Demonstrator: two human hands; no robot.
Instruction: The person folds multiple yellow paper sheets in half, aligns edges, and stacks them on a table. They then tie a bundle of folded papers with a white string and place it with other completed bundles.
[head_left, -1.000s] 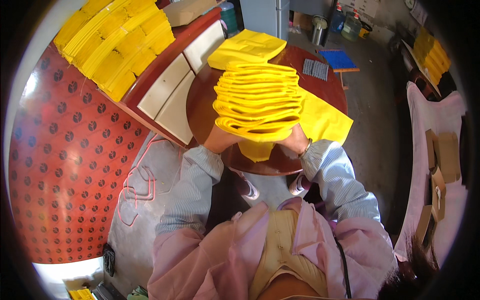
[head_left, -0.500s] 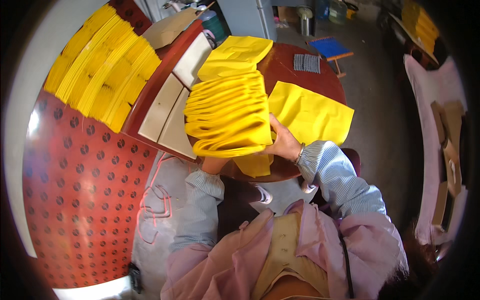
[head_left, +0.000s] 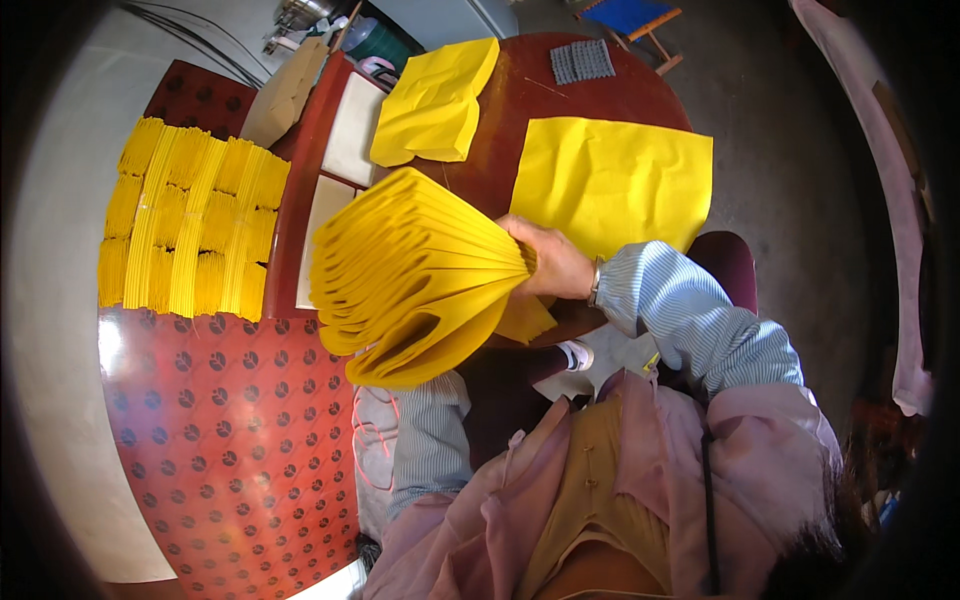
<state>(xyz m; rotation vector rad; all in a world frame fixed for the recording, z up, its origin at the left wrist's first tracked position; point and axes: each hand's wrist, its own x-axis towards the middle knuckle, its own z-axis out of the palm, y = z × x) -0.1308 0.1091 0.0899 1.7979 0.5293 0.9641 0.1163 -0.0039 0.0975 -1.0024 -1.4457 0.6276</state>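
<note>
A thick stack of folded yellow sheets is in the air over the near left edge of the round table. My right hand is closed on its right end, where the folds are pinched together. Toward the left the folds fan apart, and the nearest one gapes in a loop. My left forearm reaches up under the stack, which hides the left hand and its fingers. Beyond my right hand a flat yellow sheet lies on the table. Another yellow piece, creased, lies farther left.
The dark red round table carries a grey ridged pad. Left of it stand a red cabinet with white drawers and several bundled yellow stacks on a red patterned board. A blue folding stool stands beyond the table.
The stack has swung to the left and lower, and its folds now fan out from my right hand. My left hand, partly visible before, is hidden. The view has turned.
</note>
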